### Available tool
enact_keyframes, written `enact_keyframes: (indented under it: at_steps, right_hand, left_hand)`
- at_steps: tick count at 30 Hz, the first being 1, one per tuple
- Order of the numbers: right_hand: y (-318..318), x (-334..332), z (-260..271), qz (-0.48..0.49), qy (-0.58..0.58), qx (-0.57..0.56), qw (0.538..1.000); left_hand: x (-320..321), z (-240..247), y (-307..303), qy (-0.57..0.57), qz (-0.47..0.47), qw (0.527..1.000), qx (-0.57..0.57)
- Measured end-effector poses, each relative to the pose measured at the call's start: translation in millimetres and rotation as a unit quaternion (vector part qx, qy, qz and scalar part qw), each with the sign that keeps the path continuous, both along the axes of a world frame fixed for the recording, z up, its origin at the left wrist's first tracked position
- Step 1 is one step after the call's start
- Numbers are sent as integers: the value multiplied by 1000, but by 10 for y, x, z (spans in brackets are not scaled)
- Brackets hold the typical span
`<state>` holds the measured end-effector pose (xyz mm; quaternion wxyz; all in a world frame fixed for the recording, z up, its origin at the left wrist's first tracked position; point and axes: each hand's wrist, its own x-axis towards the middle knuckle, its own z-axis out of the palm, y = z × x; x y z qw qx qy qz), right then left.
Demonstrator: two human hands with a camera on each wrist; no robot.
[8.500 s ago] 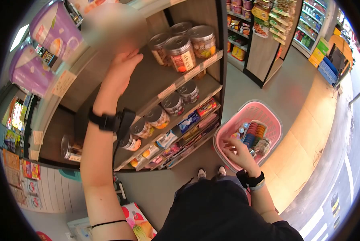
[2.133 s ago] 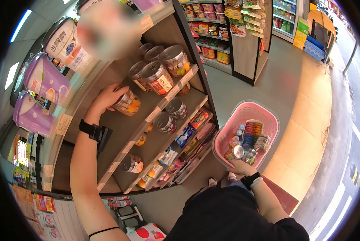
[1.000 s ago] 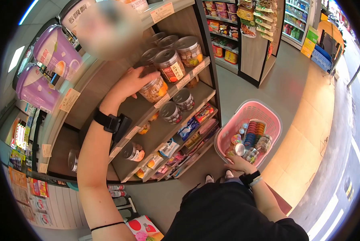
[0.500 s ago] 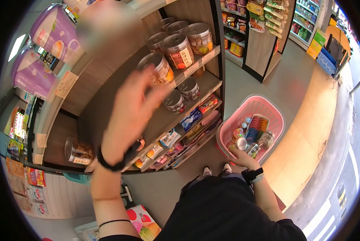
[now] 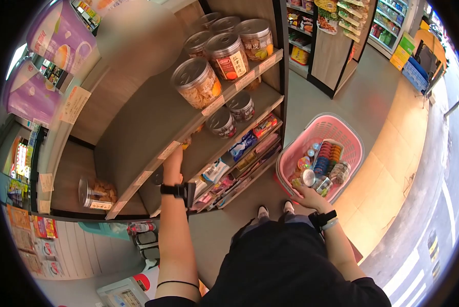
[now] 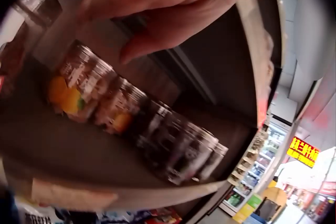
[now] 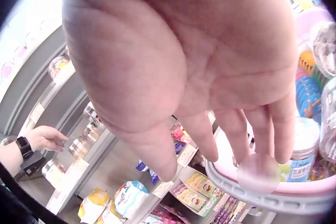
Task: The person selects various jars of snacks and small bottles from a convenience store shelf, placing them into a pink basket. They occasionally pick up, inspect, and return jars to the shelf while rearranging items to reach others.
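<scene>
My left hand (image 5: 172, 166) reaches in under the upper shelf, onto the shelf below. In the left wrist view this hand (image 6: 178, 11) hangs over a row of lidded jars, nothing between thumb and fingers. Nearest are a jar with an orange picture (image 6: 76, 90) and a similar jar (image 6: 121, 106), with dark jars (image 6: 178, 145) farther along. On the upper shelf stands a clear jar of brown snacks (image 5: 199, 87), beside several more. My right hand (image 5: 312, 199) is at the near rim of the pink basket (image 5: 334, 127), palm and straight fingers showing in the right wrist view.
Inside the basket lie jars and a pack of colourful round items (image 5: 324, 161). Bagged snacks (image 5: 216, 171) fill the lower shelves. A lone jar (image 5: 96, 193) lies at the upper shelf's left end. Purple tubs (image 5: 60, 38) stand above, and a shelf edge (image 5: 163, 153) runs over the left forearm.
My left hand slid a snack jar along the upper shelf to the other jars, let it go and dropped to the shelf below. My right hand stayed by the basket's rim.
</scene>
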<state>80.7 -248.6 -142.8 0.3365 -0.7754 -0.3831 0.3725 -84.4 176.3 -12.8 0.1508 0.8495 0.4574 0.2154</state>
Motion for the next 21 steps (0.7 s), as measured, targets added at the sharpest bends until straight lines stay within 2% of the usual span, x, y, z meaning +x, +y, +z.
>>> enact_keyframes:
  at_steps: [1,5,7,12,14,15,16,18,19,21]
  right_hand:
    - [13,-4,4,3,-7,-10,1000]
    - [-9,-54,-46,-10,-33,-6,999]
    - [-47,-48,-28,-15,4,-2,1000]
    - [-129,-21,-8,-36,13,7,999]
    - [-122,-9,-35,-30,15,4,999]
    - [-101,-1,-70,-28,14,7,999]
    - [-80,1,-88,-24,13,10,1000]
    - [9,15,-33,-3,3,3,1000]
    - [54,25,-6,13,-5,-5,1000]
    - [123,56,-29,30,-7,7,1000]
  left_hand:
    - [-5,-22,96,-5,16,995,-100]
    - [31,-21,99,-37,37,990,-129]
    - [61,-15,91,-57,52,986,-151]
    - [94,113,-109,-96,87,972,-198]
    - [14,368,-604,-311,46,882,-352]
    - [-22,584,-893,-318,3,868,-380]
    - [-126,630,-1001,-322,7,868,-378]
    - [-279,732,-1153,-272,-117,819,-492]
    - [-327,889,-1257,-277,-115,819,-488]
    - [-406,1389,-1532,-200,-210,852,-436]
